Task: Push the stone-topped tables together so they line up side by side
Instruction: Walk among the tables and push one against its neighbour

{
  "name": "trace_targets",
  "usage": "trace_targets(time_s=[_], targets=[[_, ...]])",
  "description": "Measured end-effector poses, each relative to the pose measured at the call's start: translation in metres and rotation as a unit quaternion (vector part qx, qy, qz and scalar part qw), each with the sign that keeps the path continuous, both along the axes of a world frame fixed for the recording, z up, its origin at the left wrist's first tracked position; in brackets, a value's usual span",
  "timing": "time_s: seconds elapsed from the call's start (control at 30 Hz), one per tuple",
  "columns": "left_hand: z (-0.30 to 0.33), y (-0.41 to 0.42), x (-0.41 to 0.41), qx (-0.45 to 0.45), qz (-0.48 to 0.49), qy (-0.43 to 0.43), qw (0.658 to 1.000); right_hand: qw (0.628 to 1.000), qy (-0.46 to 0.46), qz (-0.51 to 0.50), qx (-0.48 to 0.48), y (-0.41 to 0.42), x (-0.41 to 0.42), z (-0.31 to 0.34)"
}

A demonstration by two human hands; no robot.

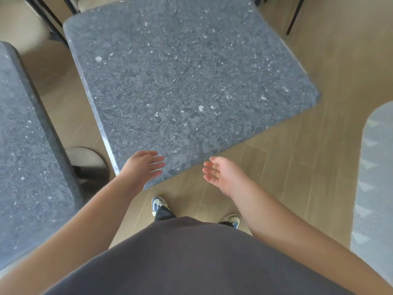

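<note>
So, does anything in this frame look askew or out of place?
Yes: the middle table sits rotated against the left table, with a wedge of floor between them, so their edges are not parallel. Both hands, left and right, are open and hold nothing.

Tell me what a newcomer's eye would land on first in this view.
First, the big grey speckled stone table filling the centre, turned askew, with a strip of wood floor between it and a second stone table at the left edge. Next, the two open hands at its near corner: the left hand over the top, the right hand just off it above the floor.
</note>
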State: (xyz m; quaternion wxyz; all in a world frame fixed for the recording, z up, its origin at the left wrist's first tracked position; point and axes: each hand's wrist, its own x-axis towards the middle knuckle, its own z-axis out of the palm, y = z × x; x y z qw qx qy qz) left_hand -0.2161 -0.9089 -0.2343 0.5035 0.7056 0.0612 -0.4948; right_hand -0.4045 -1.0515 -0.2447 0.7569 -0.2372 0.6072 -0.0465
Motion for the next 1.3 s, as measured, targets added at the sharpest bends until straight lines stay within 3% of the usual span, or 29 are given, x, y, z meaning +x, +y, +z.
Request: trace_targets(time_s=[0.3,0.63,0.93,1.3], targets=[[0.050,-0.172,-0.156,-0.117,-0.122,-0.014,0.986,0.981,-0.025,-0.136,-0.137,-0.116,-0.195,0.078],[0.141,-0.337,-0.257,-0.302,-0.286,-0.122,0.901,0.902,0.007,-0.184,-0.391,-0.225,-0.312,0.189],[0.186,-0.500,-0.266,-0.465,-0.313,-0.227,0.796,0.803,-0.011,-0.215,-0.556,-0.382,-0.330,0.245],[0.198,-0.693,-0.252,-0.469,-0.294,-0.229,0.801,0.764,0.023,-0.149,-0.627,-0.561,-0.298,0.255]])
